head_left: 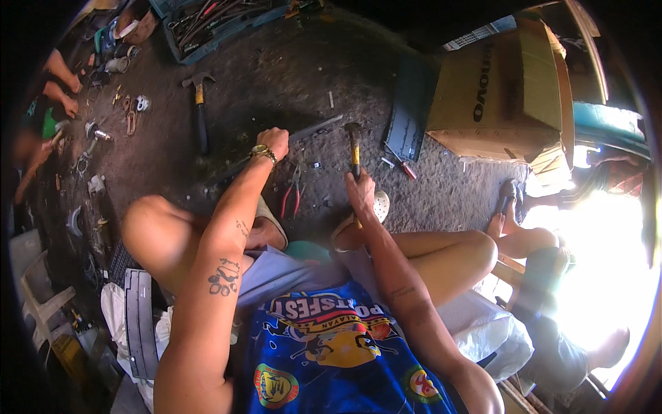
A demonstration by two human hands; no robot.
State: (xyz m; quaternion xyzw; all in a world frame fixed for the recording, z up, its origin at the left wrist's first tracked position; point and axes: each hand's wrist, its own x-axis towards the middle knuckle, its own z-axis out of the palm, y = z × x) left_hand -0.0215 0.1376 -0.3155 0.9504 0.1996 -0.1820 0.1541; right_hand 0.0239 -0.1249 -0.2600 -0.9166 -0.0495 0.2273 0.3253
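Note:
My left hand is closed round a long, thin metal bar just above the dirt floor. The bar sticks out to the right of the fist, and its other end runs down to the left behind my forearm. In my right hand is a hammer with a yellow and black handle, its dark head close to the bar's right end. Between my feet lie pliers with red handles. A claw hammer rests on the ground to the left, beyond my left knee.
A cardboard box stands at the right, beside a flat dark panel and a screwdriver. At the back is a blue toolbox full of tools. Loose metal parts litter the left side, near another person's hands. Someone sits at the right.

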